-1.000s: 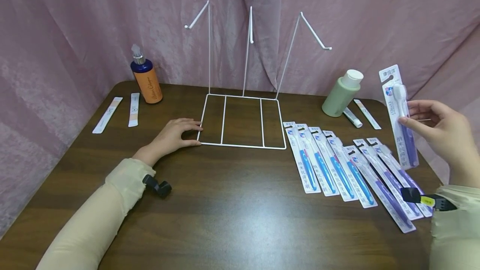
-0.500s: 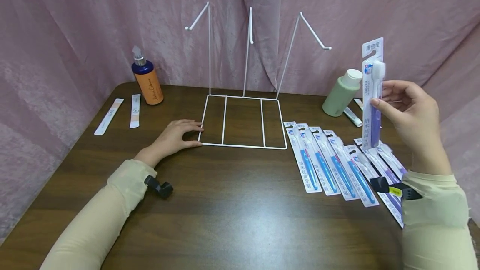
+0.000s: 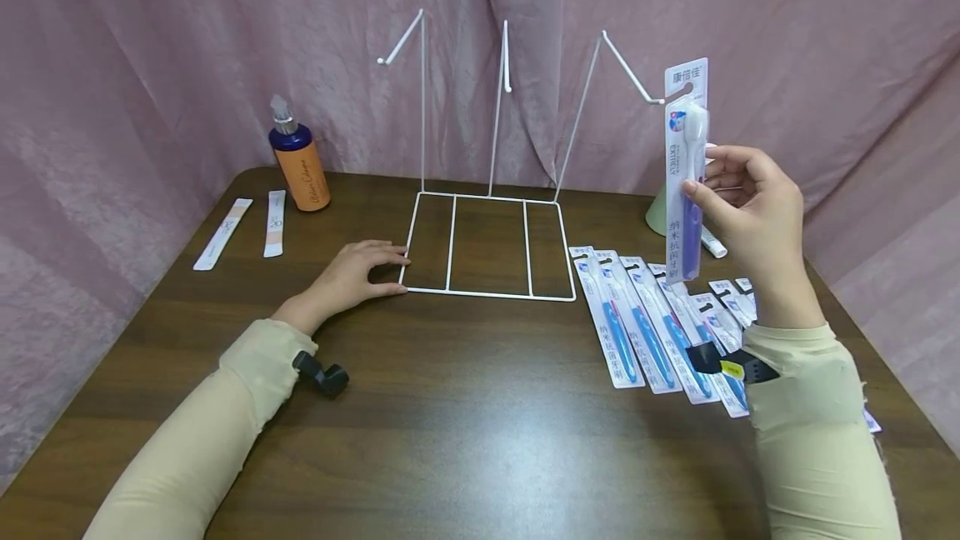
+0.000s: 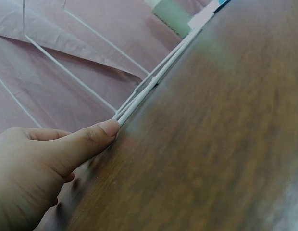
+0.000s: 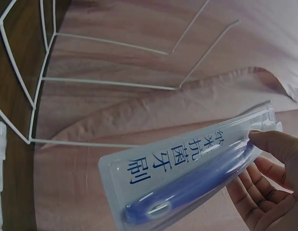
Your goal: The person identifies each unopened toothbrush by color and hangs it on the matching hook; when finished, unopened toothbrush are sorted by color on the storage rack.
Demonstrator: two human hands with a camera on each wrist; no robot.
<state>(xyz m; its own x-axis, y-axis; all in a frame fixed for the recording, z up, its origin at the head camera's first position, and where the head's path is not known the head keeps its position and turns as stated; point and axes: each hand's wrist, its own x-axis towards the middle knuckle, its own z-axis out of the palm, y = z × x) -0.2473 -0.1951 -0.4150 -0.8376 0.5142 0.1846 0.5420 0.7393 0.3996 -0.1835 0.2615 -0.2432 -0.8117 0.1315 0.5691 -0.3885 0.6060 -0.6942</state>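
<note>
Right hand [image 3: 750, 215] pinched the purple toothbrush pack [image 3: 684, 182] upright, long axis vertical, its hang hole touching the wire rack's [image 3: 487, 190] right hook [image 3: 637, 82] at ten o'clock; left hand [image 3: 352, 273], fingers relaxed, pressed the rack's base corner.

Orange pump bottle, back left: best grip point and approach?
Grip the bottle round its cylindrical body, below the blue shoulder, coming from the front. It stands upright with open table before it; the pump on top looks narrow and uneven, probably a poor hold. The sachets lie to its left, apart.
</note>
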